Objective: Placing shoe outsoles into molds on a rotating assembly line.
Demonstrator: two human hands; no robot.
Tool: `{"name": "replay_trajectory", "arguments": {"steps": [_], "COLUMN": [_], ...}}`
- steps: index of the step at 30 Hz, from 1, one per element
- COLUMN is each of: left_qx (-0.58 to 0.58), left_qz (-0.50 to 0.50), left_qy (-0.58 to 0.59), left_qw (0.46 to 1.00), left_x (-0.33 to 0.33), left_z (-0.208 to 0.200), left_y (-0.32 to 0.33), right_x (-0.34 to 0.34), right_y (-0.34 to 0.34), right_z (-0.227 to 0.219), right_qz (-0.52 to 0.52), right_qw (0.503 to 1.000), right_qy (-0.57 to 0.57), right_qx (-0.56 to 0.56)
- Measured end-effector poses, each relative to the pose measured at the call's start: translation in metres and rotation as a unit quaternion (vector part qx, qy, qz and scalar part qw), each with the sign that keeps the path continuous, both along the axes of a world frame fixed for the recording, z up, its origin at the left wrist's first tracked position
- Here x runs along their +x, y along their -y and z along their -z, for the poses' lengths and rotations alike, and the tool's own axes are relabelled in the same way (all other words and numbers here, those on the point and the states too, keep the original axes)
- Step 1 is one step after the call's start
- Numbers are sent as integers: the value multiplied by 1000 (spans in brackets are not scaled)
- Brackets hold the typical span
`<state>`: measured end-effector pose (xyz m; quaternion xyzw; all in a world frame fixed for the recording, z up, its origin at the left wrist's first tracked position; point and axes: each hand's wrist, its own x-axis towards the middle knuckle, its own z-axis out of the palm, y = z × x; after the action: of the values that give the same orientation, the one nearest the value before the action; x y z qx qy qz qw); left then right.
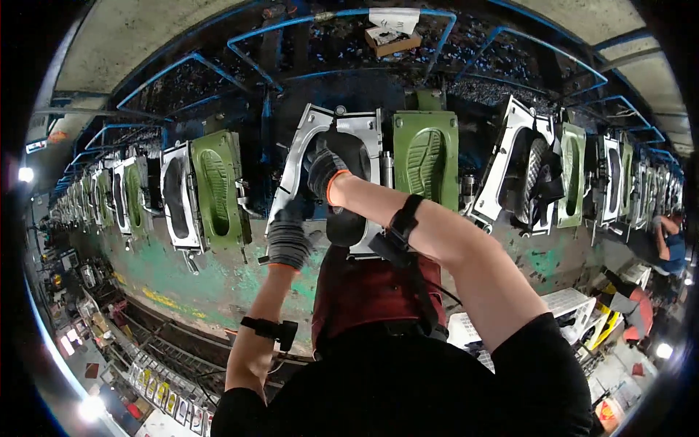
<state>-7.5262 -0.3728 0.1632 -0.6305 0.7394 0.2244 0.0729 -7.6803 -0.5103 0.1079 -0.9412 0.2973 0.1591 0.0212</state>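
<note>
My left hand (289, 242), in a dark striped knit glove, is at the lower end of a silver metal mold frame (296, 162). Its fingers look stretched out and the thumb stands apart, though slightly blurred. Bent over the upper part of the frame, my right hand (328, 173) wears a similar glove with an orange cuff. Its fingers are curled at dark material; what they hold is hidden. Behind that hand lies a black sole-shaped piece (348, 227) in the mold. The frame stands tilted away from it. A green mold half (428, 156) with a ribbed sole cavity sits just right.
More silver molds (178, 197) and green mold halves (216, 186) line both sides. Another tilted silver frame (502, 156) has black pieces at it. Blue rails (342, 14) and a cardboard box (393, 44) are behind. White crates (568, 309) and a co-worker (670, 240) are at right.
</note>
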Motion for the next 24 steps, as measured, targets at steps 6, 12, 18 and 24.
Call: {"name": "replay_trajectory", "arguments": {"steps": [6,12,18,24], "left_qx": [171,203,-145,-277], "left_qz": [48,39,-138,98], "left_qy": [203,-74,-329,-111], "left_qw": [963,976,923,949], "left_x": [70,5,14,-69], "left_z": [4,11,29,26], "left_y": [-45,-96,-5,89], "right_x": [-48,-64,-30,-8], "right_y": [-8,-53,-231,-248], "right_z": [-72,-48,-27,-40], "right_qz": [-2,139,351,392], "right_qw": [995,974,893,895], "right_qy": [-41,176,271,164], "right_qx": [96,15,77,137]}}
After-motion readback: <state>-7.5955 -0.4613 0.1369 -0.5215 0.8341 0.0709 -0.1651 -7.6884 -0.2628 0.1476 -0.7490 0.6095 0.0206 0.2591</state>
